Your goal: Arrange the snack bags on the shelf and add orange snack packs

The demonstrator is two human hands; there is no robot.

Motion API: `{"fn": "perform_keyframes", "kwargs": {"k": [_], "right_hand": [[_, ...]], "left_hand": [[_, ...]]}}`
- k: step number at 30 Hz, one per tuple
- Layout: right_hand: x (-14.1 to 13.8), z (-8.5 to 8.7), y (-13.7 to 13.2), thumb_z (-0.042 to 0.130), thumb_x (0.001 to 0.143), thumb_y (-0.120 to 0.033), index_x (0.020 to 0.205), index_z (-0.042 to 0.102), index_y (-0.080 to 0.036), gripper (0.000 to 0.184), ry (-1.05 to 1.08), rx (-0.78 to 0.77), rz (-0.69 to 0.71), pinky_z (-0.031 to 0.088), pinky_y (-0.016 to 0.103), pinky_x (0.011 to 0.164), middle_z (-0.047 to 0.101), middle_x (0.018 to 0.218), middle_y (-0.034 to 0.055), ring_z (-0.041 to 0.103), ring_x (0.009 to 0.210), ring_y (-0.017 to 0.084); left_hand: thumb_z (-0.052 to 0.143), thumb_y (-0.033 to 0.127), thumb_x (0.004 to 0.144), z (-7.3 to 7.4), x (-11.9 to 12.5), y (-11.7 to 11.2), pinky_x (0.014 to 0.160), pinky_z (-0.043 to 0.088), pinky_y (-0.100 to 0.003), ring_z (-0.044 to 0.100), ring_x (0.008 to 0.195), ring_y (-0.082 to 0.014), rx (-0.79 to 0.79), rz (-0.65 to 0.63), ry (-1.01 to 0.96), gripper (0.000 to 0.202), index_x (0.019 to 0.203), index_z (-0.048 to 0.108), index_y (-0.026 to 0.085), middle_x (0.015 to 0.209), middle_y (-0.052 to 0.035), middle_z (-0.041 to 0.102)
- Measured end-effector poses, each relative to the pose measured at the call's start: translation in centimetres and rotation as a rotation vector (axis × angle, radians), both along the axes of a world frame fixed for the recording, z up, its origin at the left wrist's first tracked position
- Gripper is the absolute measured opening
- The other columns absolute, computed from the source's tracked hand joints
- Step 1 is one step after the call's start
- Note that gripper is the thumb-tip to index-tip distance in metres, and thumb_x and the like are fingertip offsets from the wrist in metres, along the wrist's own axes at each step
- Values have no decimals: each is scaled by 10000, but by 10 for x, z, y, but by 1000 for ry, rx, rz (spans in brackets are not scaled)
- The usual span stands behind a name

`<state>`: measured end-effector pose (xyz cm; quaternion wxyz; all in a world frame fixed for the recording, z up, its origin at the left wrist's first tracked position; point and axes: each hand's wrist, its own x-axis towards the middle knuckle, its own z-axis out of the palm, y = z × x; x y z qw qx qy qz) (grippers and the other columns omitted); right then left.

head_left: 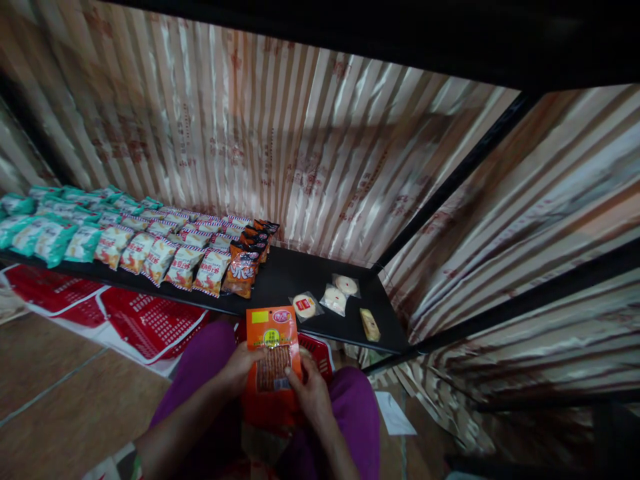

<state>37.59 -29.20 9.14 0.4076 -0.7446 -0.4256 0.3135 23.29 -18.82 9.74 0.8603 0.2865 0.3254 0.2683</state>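
Note:
Both my hands hold an orange snack packet (273, 347) upright over my lap, its clear window showing reddish strips. My left hand (239, 367) grips its left edge, fingers curled. My right hand (313, 393) pinches its lower right edge. More orange packets (270, 407) lie stacked under it, over a red basket (320, 353). Just beyond is a low black shelf (290, 277) with rows of small snack packets.
On the shelf lie green packets (45, 230) at left, white-and-red packets (165, 257) in the middle, dark orange packets (247, 260), then three round wrapped cakes (333, 297) and a yellow bar (370, 325). Striped paper lines the shelf walls. Red printed sheets (135, 320) cover the tiled floor.

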Motion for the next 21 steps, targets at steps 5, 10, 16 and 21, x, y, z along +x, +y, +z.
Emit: {"fn": "perform_keyframes", "kwargs": {"k": [5,10,16,21], "right_hand": [[-10,-4,2,683,667,-580,1069,650,-149,590,568,115,69,470,448,907,711,980,88,654,930,277],[-24,-1,0,719,603,-624,1044,662,-160,643,675,164,-35,466,448,910,717,936,74,660,893,262],[-27,1,-3,727,599,-614,1010,670,-154,619,712,167,-87,476,455,901,719,944,93,659,923,284],[-26,-6,-3,739,602,-588,977,677,-137,589,716,161,-151,484,457,897,722,941,103,666,925,292]], "left_hand": [[809,254,530,-5,4,4,824,488,-444,686,795,-300,-11,-25,4,432,899,666,79,827,-134,715],[837,264,497,-6,3,6,786,493,-409,681,735,-274,-21,-44,36,459,872,671,59,811,-144,711],[866,324,459,-7,6,4,763,503,-373,678,708,-243,15,-19,96,514,871,670,89,807,-116,717],[844,355,504,-17,12,2,790,500,-380,681,804,-271,60,29,179,473,886,674,133,833,-91,721]]}}
